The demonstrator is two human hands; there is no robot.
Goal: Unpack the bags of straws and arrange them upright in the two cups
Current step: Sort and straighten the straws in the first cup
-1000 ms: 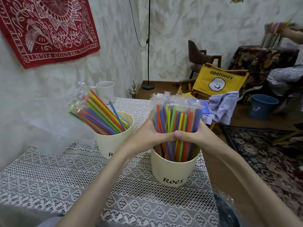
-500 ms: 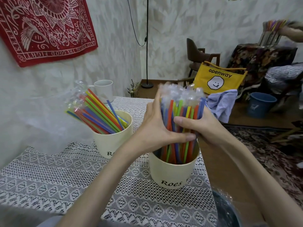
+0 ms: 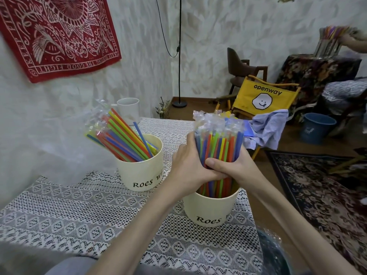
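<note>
Your left hand (image 3: pixel 186 167) and right hand (image 3: pixel 232 167) clasped the bundle of straws (image 3: pixel 218 147) from opposite sides, fingers (image 3: pixel 213 162) curled tight round it and overlapping at the front. The bundle stood upright between your palms, its long axis near vertical, lower ends directly below your fingers inside the near cup (image 3: pixel 210 211) on the tabletop (image 3: pixel 99 211). Both hands sat equally close. Beyond your left fingers, the far cup (image 3: pixel 141 173) held leaning straws.

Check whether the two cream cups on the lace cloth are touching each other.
Apart. The head view shows a strip of lace tablecloth between the left cup and the right cup, which stands nearer the camera.
</note>
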